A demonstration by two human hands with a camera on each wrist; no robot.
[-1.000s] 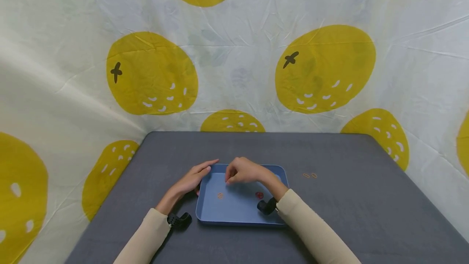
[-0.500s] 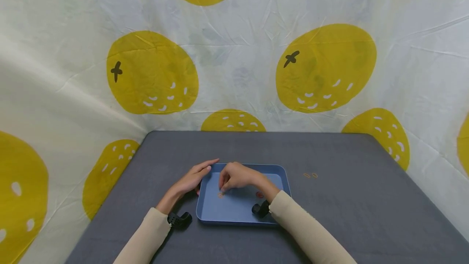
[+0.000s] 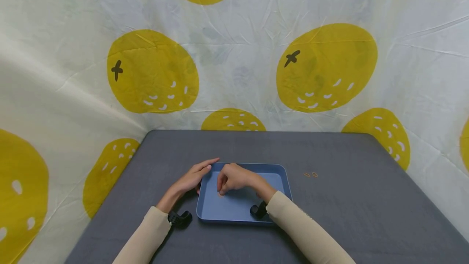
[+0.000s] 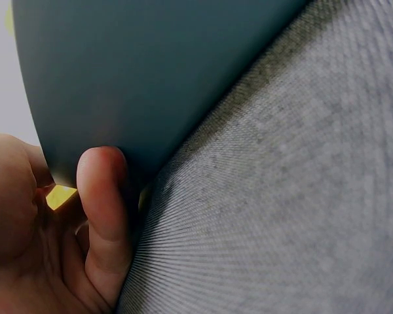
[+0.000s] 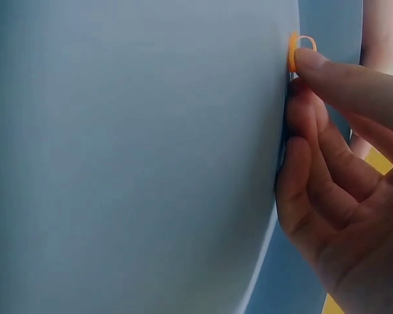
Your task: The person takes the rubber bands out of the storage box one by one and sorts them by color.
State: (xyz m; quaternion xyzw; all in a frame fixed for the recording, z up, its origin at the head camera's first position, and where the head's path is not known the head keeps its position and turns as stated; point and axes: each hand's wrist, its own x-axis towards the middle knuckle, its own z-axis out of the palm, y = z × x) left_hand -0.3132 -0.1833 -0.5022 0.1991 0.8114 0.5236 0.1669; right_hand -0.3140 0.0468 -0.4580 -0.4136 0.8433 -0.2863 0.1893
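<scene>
A blue tray [image 3: 238, 213] lies on the grey table. My left hand [image 3: 189, 178] holds it at the left edge near the far corner, thumb at the rim, and in the left wrist view a bent finger [image 4: 103, 196] presses its outer wall. Over the tray's left half, my right hand [image 3: 233, 177] points down with thumb and fingers drawn together. In the right wrist view, the thumb tip meets an orange rubber band [image 5: 292, 52], pinched low against the tray floor, part of its loop standing up. The remaining right fingers are curled; the index fingertip is partly hidden.
To the right of the tray, two orange rubber bands [image 3: 310, 174] lie on the table [image 3: 351, 207]. A pale cloth [image 3: 234, 64] with yellow fruit prints hangs behind and at the left. Each wrist wears a black camera mount [image 3: 179, 219].
My right hand has moved left and down to the orange rubber band in the tray. Its wrist now covers the red bands seen earlier. My left hand has stayed put.
</scene>
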